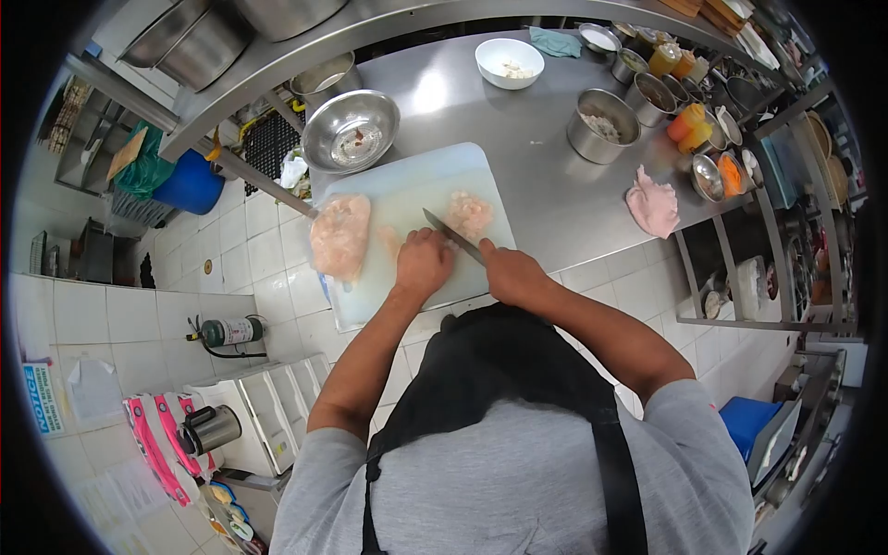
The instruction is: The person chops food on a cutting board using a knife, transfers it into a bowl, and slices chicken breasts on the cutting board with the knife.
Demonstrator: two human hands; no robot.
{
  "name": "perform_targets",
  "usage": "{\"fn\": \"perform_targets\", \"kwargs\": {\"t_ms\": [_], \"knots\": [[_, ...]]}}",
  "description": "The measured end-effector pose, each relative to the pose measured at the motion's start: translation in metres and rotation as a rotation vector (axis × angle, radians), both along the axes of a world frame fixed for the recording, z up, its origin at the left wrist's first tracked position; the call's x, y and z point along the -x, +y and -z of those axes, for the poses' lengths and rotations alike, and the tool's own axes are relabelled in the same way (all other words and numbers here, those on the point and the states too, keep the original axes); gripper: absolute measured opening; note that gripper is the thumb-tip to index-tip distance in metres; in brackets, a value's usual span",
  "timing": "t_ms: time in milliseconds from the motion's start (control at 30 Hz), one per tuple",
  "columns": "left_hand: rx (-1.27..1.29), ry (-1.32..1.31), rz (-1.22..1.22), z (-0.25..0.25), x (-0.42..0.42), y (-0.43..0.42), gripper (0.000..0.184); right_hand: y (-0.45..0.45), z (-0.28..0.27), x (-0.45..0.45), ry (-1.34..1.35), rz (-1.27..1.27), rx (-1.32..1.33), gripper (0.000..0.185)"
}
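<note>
My right hand is wrapped round the handle of a kitchen knife, its blade angled to the upper left over the white cutting board. Close against the blade, my left hand has its fingers curled down on a piece of raw chicken, mostly hidden beneath them. A pale strip of raw meat lies just left of that hand. Beyond the knife sits a small heap of cut raw chicken. A bigger mound of raw chicken, apparently bagged, rests at the board's left edge.
A steel mixing bowl stands behind the board. Further back is a white bowl with pale pieces inside. To the right are a steel pot, a pink cloth and several sauce bottles and containers. An overhead shelf spans the back.
</note>
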State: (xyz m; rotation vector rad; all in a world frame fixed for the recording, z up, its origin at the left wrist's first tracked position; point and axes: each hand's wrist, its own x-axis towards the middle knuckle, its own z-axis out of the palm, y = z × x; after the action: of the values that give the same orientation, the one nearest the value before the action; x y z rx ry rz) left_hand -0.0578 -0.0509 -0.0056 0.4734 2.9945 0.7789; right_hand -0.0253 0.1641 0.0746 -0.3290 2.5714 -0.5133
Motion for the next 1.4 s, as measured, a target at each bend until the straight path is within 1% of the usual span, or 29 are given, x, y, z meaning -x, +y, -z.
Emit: {"fn": "perform_targets", "kwargs": {"t_ms": [100, 200, 300, 400, 500, 600, 700, 800, 900, 1000, 1100, 1200, 1300, 1400], "knots": [[-0.018, 0.02, -0.037, -0.009, -0.005, 0.005, 0.027, -0.003, -0.001, 0.016, -0.004, -0.017, 0.026, 0.03], [-0.05, 0.092, -0.096, -0.003, -0.001, 0.012, 0.022, 0.002, -0.012, 0.027, -0.057, -0.036, 0.016, 0.034], [-0.102, 0.12, -0.093, 0.006, 0.001, 0.013, 0.017, 0.009, -0.004, 0.028, -0.078, -0.053, -0.006, 0.037], [-0.084, 0.09, -0.107, 0.014, -0.002, 0.0, 0.018, 0.01, 0.0, 0.024, -0.084, -0.026, -0.008, 0.037], [-0.155, 0.092, -0.102, 0.012, -0.008, -0.008, 0.019, 0.012, 0.0, 0.021, -0.026, -0.039, 0.006, 0.036], [-0.098, 0.13, -0.098, 0.008, -0.008, -0.009, 0.022, 0.015, -0.011, 0.006, 0.102, -0.079, 0.014, 0.033], [-0.032, 0.106, -0.076, 0.003, -0.006, -0.008, 0.024, 0.021, -0.025, -0.003, 0.097, -0.099, -0.016, 0.029], [-0.021, 0.092, -0.024, 0.007, -0.003, -0.007, 0.024, 0.025, -0.034, -0.007, 0.059, -0.148, -0.053, 0.027], [-0.037, 0.005, -0.048, 0.006, -0.004, -0.005, 0.022, 0.026, -0.038, -0.015, 0.093, -0.127, -0.035, 0.026], [-0.131, 0.208, 0.026, -0.002, -0.007, -0.001, 0.021, 0.027, -0.038, -0.017, 0.115, -0.056, -0.066, 0.025], [-0.11, 0.176, 0.094, 0.004, -0.002, -0.001, 0.019, 0.031, -0.03, -0.012, 0.113, -0.028, -0.094, 0.025], [-0.024, 0.138, 0.061, 0.0, -0.004, 0.002, 0.016, 0.032, -0.032, -0.01, 0.083, -0.01, -0.081, 0.026], [-0.016, 0.164, -0.009, -0.001, -0.013, 0.006, 0.013, 0.029, -0.031, -0.014, 0.086, -0.007, -0.054, 0.027], [-0.086, 0.207, -0.05, 0.011, -0.017, 0.005, 0.013, 0.026, -0.028, -0.018, 0.048, 0.001, -0.012, 0.028]]}}
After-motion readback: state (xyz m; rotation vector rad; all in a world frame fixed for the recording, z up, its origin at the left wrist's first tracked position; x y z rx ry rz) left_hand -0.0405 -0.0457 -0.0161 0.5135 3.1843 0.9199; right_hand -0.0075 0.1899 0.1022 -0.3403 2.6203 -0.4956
